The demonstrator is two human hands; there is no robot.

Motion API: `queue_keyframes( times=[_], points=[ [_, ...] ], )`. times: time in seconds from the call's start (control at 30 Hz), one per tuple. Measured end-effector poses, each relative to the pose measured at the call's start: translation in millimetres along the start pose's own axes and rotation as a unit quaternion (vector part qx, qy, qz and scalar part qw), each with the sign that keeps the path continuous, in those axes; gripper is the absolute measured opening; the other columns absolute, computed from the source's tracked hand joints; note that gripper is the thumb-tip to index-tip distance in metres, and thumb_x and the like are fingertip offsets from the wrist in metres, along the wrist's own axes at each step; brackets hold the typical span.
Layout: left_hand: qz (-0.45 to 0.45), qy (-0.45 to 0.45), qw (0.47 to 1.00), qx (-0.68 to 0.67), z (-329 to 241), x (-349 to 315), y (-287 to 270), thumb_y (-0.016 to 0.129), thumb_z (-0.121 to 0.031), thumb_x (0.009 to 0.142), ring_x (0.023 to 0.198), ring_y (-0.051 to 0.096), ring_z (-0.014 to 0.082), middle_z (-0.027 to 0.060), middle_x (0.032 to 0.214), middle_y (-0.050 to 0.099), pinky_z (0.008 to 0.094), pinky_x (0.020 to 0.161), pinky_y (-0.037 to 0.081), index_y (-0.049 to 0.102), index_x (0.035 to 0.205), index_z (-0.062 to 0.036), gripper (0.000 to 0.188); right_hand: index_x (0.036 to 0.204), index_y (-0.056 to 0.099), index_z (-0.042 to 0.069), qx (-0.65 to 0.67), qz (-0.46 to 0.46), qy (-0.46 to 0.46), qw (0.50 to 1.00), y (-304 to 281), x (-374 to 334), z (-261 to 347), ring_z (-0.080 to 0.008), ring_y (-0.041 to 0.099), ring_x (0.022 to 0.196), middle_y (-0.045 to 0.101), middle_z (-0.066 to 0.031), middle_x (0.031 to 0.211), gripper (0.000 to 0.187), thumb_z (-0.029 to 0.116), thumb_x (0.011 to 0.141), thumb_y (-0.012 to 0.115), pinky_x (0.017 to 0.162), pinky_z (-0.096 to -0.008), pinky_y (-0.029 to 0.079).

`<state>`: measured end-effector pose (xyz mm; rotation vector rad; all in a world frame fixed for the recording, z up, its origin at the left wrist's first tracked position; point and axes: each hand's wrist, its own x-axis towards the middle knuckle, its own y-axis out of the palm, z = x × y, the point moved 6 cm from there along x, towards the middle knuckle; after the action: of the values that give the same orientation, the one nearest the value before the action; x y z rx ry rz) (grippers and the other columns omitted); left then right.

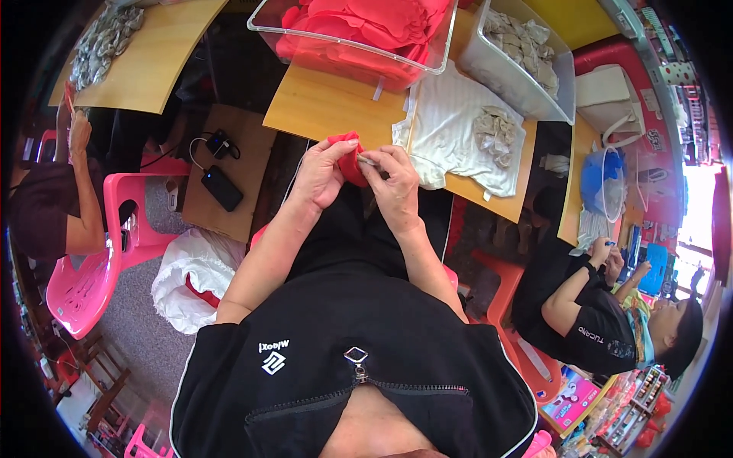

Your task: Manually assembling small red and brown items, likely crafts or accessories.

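My left hand (322, 174) is closed, its thumb and fingers pinching a small red fabric piece (350, 166) above my lap. Close beside it, my right hand (394, 182) has its fingertips pressed together on a small grey-beige bit at the red fabric's edge. Its exact kind is hidden by the fingers. Beyond my hands, a white striped cloth (439, 114) covers part of the wooden table (313, 103). A small heap of grey-beige pieces (495, 133) lies on that cloth.
A clear plastic box (445, 62) of red fabric pieces stands ahead; another box (563, 84) holds grey-beige pieces. A phone (221, 188) with cables lies on a brown board at left. A white sack (195, 275) and pink chair (92, 290) are left. People sit on both sides.
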<state>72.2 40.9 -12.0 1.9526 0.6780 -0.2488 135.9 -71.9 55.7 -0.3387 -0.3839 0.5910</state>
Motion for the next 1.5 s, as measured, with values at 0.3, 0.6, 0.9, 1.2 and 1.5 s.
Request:
queue_keyframes(
  times=[0.3,0.6,0.9,1.2,1.5],
  points=[
    [0.020,0.034,0.996,0.076,0,-6,7,0.064,-0.007,0.088,0.084,0.062,0.0117,0.0052,0.095,0.066,0.0261,0.076,0.049,0.063,0.105,0.0001,0.019,0.096,0.066,-0.001,-0.005,0.085,-0.005,0.996,10,5,-17,-0.0178,0.057,0.087,0.054,-0.0080,0.095,0.012,0.004,0.085,0.063,0.074,-0.0278,0.046],
    [0.058,0.060,0.993,0.084,-9,-12,16,0.060,-0.008,0.091,0.096,0.061,0.0133,0.0061,0.108,0.062,0.0306,0.089,0.049,0.054,0.120,-0.0009,0.030,0.104,0.060,-0.002,0.234,0.029,0.151,0.960,11,9,-26,-0.0084,0.057,0.082,0.057,-0.0036,0.095,0.016,0.001,0.088,0.060,0.073,-0.0215,0.047],
    [0.052,0.006,0.977,0.206,7,-15,13,0.069,-0.006,0.084,0.086,0.063,0.0114,0.0062,0.098,0.065,0.0252,0.077,0.051,0.059,0.112,0.0016,0.031,0.095,0.052,0.003,0.128,-0.111,0.136,0.976,3,-1,-40,-0.0059,0.053,0.071,0.055,-0.0004,0.081,0.022,-0.006,0.079,0.064,0.067,-0.0219,0.047],
    [0.054,-0.080,0.976,0.195,7,-9,3,0.069,-0.003,0.082,0.090,0.065,0.0155,0.0077,0.104,0.064,0.0305,0.080,0.055,0.057,0.114,0.0006,0.034,0.103,0.056,0.001,0.370,-0.008,0.249,0.895,9,5,-50,-0.0067,0.055,0.074,0.057,0.0002,0.085,0.022,-0.003,0.083,0.061,0.068,-0.0212,0.047],
    [0.036,-0.050,0.963,0.261,15,-8,8,0.076,0.001,0.074,0.095,0.062,0.0160,0.0082,0.109,0.061,0.0307,0.083,0.052,0.054,0.117,0.0014,0.049,0.092,0.065,-0.001,0.207,-0.038,0.191,0.959,1,0,-40,-0.0046,0.057,0.068,0.064,-0.0001,0.077,0.012,0.003,0.081,0.066,0.063,-0.0197,0.047]
  ],
)
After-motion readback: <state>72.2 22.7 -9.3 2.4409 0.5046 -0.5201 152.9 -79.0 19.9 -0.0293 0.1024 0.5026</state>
